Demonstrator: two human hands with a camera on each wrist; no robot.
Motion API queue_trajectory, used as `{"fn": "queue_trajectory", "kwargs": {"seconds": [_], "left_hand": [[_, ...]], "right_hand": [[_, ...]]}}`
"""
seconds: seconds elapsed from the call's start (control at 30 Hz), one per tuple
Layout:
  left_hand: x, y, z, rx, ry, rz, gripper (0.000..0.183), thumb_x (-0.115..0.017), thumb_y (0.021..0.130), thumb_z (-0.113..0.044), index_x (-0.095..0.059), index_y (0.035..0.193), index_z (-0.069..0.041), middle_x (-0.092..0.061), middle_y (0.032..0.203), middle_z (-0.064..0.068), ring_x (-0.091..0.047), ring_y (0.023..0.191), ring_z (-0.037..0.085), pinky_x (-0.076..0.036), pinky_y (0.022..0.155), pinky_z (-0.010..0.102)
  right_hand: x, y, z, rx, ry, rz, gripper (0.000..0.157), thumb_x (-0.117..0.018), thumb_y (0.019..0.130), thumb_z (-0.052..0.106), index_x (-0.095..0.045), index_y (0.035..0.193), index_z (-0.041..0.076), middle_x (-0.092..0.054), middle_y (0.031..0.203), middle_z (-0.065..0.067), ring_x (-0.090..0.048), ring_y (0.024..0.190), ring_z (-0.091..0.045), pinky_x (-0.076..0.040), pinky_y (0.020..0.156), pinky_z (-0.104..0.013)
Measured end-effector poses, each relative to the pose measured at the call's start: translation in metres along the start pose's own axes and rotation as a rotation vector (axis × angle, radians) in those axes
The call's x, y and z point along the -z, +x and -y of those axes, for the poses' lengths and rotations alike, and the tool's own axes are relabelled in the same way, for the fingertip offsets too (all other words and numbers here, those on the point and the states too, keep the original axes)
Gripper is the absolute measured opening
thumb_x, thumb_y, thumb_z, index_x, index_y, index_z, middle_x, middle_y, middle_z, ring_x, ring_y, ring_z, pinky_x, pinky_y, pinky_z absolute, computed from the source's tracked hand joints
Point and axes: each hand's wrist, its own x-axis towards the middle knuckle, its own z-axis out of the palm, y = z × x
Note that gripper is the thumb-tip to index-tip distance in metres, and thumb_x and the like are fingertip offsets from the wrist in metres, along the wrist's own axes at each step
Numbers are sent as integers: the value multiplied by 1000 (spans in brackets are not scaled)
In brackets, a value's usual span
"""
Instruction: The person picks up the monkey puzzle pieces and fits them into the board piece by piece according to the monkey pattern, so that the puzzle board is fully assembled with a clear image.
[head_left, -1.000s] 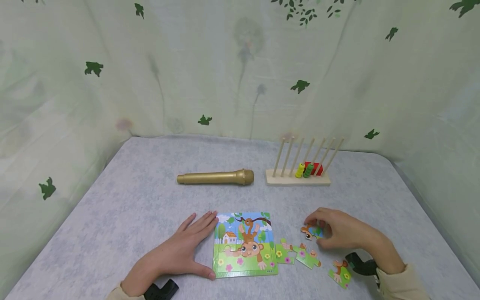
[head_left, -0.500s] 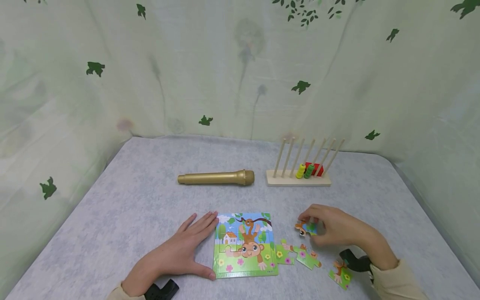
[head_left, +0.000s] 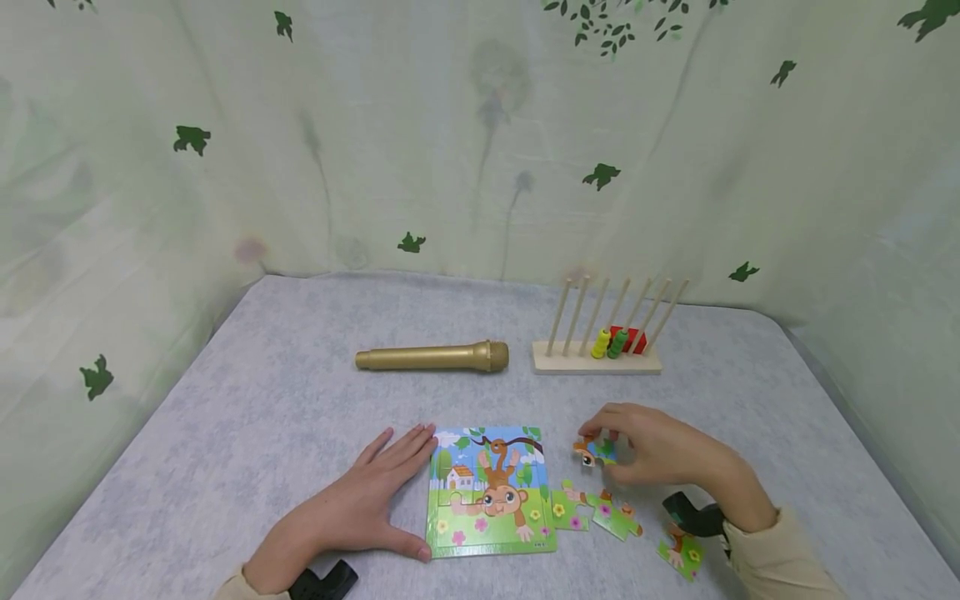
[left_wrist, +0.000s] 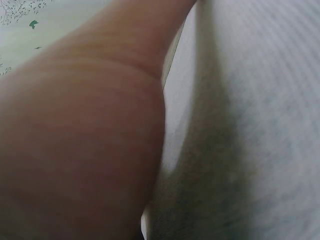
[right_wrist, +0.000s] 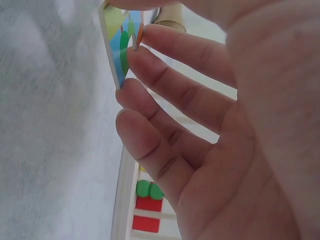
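Note:
A square monkey puzzle board [head_left: 491, 492] lies flat near the front of the table. My left hand [head_left: 367, 500] lies spread along its left side, fingertips and thumb at the edge. To the right of the board, my right hand [head_left: 663, 448] pinches a puzzle piece [head_left: 595, 452] showing part of a monkey's face. In the right wrist view, the thumb and fingers hold this puzzle piece [right_wrist: 119, 47] by its edges. The left wrist view has only the forearm and wrist, with the fingers hidden.
Loose pieces lie right of the board: a flowered one [head_left: 570, 510] against its edge, another [head_left: 617, 518] beside that, and a third [head_left: 681, 557] below the right wrist. Farther back are a gold microphone [head_left: 431, 357] and a wooden peg stand [head_left: 596, 364] with coloured beads.
My right hand has moved left toward the board and slightly away from me, carrying the puzzle piece. The left hand and the board have stayed where they were.

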Motion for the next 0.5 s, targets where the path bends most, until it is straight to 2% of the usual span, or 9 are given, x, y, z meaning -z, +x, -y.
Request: {"fn": "queue_trajectory", "kwargs": {"seconds": [0.3, 0.43, 0.5], "left_hand": [[-1, 0, 1, -17, 14, -8, 131, -72, 69, -84, -24, 165, -8, -15, 173, 5, -14, 160, 25, 14, 124, 27], [0, -1, 1, -21, 17, -10, 131, -72, 69, -84, -24, 164, -8, -16, 173, 6, -14, 160, 25, 14, 124, 27], [-1, 0, 1, -19, 12, -4, 131, -72, 69, -84, -24, 165, -8, -15, 174, 6, -13, 160, 25, 11, 125, 31]], "right_hand": [[-2, 9, 8, 34, -1, -11, 37, -75, 89, 14, -71, 126, 17, -68, 114, 9, -61, 98, -8, -55, 77, -27], [-5, 13, 10, 54, -14, -16, 35, -75, 90, 14, -72, 125, 16, -69, 114, 8, -62, 99, -10, -55, 80, -30], [-6, 14, 9, 55, -12, -9, 35, -74, 89, 13, -72, 124, 16, -69, 116, 6, -62, 99, -12, -55, 81, -30]]}}
